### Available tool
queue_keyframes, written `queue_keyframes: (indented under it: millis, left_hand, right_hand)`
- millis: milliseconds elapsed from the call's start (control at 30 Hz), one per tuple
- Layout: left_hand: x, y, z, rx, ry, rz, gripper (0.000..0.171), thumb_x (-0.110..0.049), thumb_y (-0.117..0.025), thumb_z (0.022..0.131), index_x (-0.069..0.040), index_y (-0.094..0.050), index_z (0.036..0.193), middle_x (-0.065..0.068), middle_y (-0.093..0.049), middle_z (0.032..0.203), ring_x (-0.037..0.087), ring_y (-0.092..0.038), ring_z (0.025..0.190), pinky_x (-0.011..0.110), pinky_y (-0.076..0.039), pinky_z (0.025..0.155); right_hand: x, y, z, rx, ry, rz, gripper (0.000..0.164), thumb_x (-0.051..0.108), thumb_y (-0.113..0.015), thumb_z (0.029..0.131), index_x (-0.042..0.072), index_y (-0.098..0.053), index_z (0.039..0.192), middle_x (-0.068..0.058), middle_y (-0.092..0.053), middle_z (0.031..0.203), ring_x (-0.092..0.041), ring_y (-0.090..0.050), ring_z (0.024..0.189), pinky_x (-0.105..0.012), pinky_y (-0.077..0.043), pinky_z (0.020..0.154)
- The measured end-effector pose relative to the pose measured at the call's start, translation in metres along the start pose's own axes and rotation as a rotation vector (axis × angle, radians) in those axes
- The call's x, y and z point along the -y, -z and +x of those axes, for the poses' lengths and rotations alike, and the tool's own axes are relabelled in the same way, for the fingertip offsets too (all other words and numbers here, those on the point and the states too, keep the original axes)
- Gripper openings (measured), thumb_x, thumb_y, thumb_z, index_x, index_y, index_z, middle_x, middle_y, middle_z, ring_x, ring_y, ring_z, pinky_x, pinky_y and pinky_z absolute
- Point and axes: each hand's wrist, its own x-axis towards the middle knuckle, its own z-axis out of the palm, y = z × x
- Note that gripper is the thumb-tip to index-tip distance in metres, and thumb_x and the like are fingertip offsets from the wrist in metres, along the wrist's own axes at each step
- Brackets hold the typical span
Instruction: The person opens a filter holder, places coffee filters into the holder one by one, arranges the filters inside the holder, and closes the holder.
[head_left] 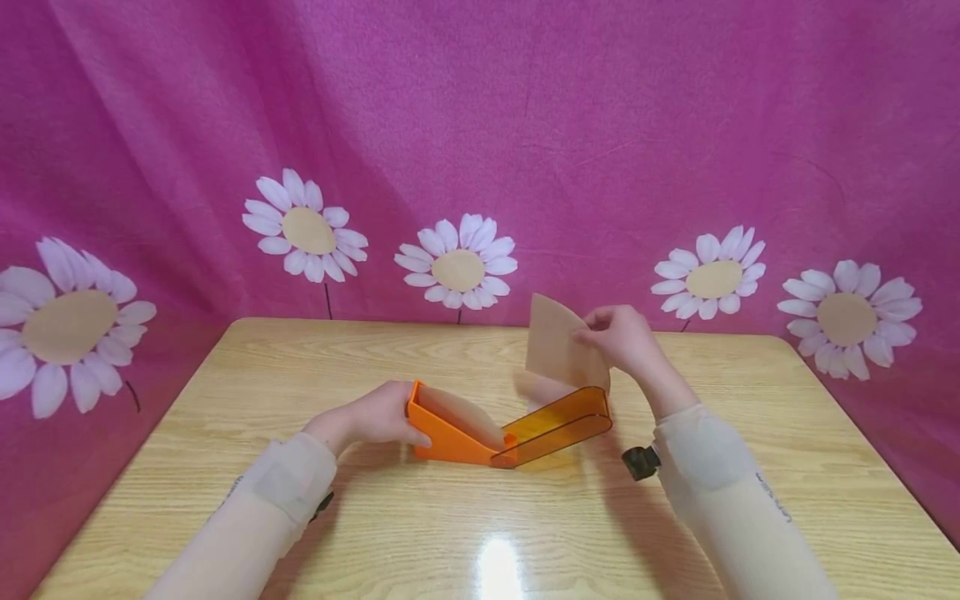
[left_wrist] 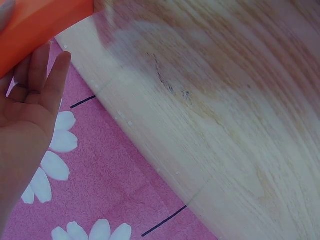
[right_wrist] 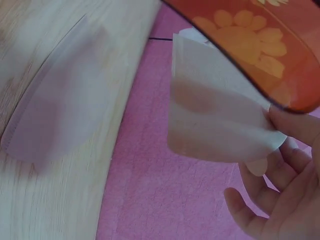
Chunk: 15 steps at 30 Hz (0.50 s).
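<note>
My left hand [head_left: 373, 415] grips the left end of an orange filter box [head_left: 450, 433] just over the table. Its see-through amber lid [head_left: 562, 423] is swung out to the right. Inside the box stand brown paper coffee filters [head_left: 463, 412]; how many cannot be told. Above the lid, my right hand [head_left: 626, 337] pinches a coffee filter [head_left: 558, 337] at its edge between thumb and fingers. Another filter [right_wrist: 60, 100], with a crimped side, shows blurred over the tabletop in the right wrist view. In the left wrist view, fingers [left_wrist: 39, 70] lie under the orange box.
The wooden table [head_left: 300, 358] reaches back to a pink curtain [head_left: 525, 125] printed with white daisies. A glare spot lies on the table's near part. Dark straps or camera mounts [head_left: 641, 462] sit at the wrists.
</note>
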Motion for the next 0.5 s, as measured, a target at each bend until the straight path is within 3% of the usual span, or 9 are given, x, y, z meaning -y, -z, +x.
queue_keyframes:
  millis: [500]
  left_hand:
    - [0.001,-0.001,0.0,-0.004,-0.017,-0.031,0.036,0.001,-0.081,0.077,-0.001,-0.063,0.108,-0.001,-0.067,0.094,0.015,-0.06,0.084,0.034,-0.05,0.084]
  right_hand:
    - [0.021,-0.001,-0.008,-0.022,0.039,0.001,0.021,0.011,-0.071,0.092,-0.008,-0.07,0.102,-0.023,-0.071,0.101,-0.035,-0.064,0.093,-0.043,-0.051,0.08]
